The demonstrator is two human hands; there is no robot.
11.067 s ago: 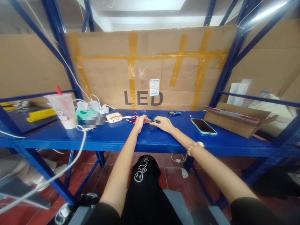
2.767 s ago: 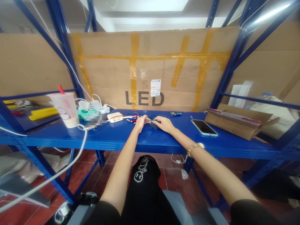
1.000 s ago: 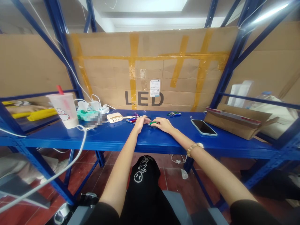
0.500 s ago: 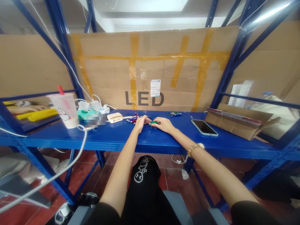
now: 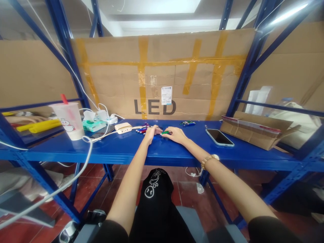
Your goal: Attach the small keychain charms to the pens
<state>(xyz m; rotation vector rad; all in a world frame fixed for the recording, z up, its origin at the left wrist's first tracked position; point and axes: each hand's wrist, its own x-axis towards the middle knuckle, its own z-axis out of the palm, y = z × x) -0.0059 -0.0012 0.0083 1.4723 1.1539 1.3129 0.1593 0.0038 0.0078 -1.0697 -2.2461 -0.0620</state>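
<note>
One slim pen (image 5: pixel 165 132) (mostly green)

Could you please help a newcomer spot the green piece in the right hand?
Find the blue table in front of the cardboard marked LED, then the right hand, beyond the beaded bracelet. The slim green piece pokes from its fingers toward the left hand; unlike the coloured pieces piled nearby, it is held.

Backed by taped cardboard (image 5: pixel 113 84), framed with blue metal posts (image 5: pixel 239 86), floored in red tile (image 5: pixel 187 192), lit by a tube light (image 5: pixel 290 14).
</note>
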